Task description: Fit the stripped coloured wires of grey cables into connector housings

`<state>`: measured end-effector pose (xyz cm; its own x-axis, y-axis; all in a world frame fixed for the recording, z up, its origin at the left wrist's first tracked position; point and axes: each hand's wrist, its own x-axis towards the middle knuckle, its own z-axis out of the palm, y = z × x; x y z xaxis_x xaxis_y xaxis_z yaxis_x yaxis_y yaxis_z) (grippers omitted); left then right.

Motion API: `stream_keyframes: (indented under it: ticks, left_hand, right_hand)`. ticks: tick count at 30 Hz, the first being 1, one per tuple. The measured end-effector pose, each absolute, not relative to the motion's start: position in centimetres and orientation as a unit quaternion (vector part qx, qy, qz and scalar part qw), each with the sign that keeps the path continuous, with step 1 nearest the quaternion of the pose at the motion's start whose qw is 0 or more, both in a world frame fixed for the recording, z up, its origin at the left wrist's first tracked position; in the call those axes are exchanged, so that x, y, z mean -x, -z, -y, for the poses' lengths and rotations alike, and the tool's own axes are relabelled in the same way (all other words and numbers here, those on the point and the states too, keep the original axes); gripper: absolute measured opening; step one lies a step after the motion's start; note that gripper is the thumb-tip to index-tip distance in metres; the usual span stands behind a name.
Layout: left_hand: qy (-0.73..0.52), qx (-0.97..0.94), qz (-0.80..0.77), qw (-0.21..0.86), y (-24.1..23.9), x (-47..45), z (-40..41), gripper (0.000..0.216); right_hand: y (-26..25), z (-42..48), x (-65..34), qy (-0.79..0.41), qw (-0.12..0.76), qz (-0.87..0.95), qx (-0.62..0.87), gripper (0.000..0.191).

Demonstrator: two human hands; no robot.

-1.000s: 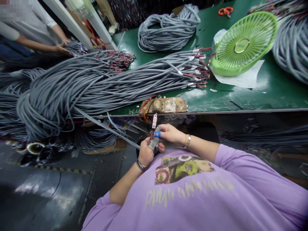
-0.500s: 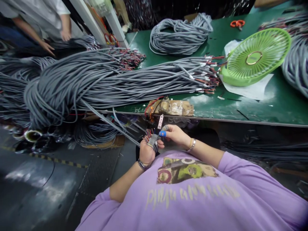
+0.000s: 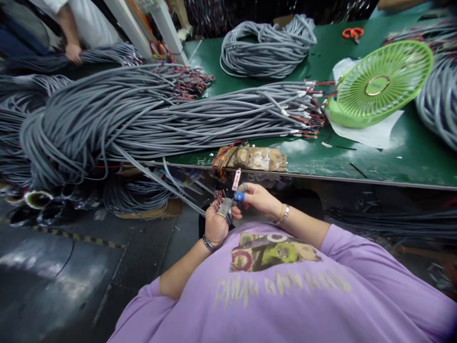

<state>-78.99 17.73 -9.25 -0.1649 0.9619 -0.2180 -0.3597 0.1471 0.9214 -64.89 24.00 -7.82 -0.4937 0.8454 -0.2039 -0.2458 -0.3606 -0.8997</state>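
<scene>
Both grips meet just under the front edge of the worktop (image 3: pixel 392 157), in front of my chest. My left hand (image 3: pixel 216 224) is curled into a fist around a grey cable (image 3: pixel 167 188), which runs up and left from my fist to the big heap of grey cables (image 3: pixel 117 119). The cable's jacket ends at my fist, and thin coloured wires (image 3: pixel 219 195), red, blue and dark, fan out above my knuckles like a small brush. Grey tape wraps my left forefinger. My left wrist carries a dark band, and the forearm comes up from the lower left, bent at the elbow.

My right hand (image 3: pixel 259 200) comes in from the right, wrist bent, a metal bracelet on it. Its thumb and forefinger are pinched together at the wire ends, the fingertip capped in blue; I cannot tell which wire they grip.

On the worktop edge just above sits a taped wooden block (image 3: pixel 255 158). Farther right lies a green fan (image 3: pixel 378 85), face up on white paper (image 3: pixel 374 133).
</scene>
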Motion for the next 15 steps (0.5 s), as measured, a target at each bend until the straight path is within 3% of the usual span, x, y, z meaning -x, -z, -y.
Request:
stream_keyframes:
  ticks: [15]
  left_hand:
    - [-0.608,-0.244,-0.514,0.554,8.85,79.14,-17.88,0.037]
  right_hand:
    - [8.24,-23.62,65.40,-0.737,0.392,0.408,0.368,0.034]
